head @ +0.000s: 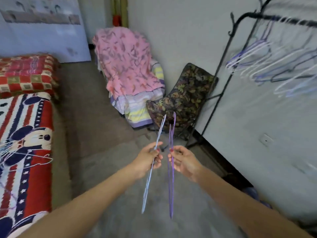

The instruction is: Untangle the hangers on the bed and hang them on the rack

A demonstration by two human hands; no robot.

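My left hand (pixel 149 159) grips a pale blue wire hanger (pixel 148 182), seen edge-on, over the floor. My right hand (pixel 184 161) grips a purple wire hanger (pixel 171 186) beside it; the two hangers hang apart. More thin hangers (pixel 25 156) lie tangled on the cartoon-print bed cover (pixel 25 186) at the left. At the upper right stands a black clothes rack (pixel 281 18) with several white, purple and dark hangers (pixel 267 66) on its bar.
A chair draped with a pink floral blanket (pixel 127 66) stands by the wall ahead. A dark leaf-print folding chair (pixel 185 100) sits between it and the rack's leg. Grey carpet (pixel 96 134) runs between bed and wall.
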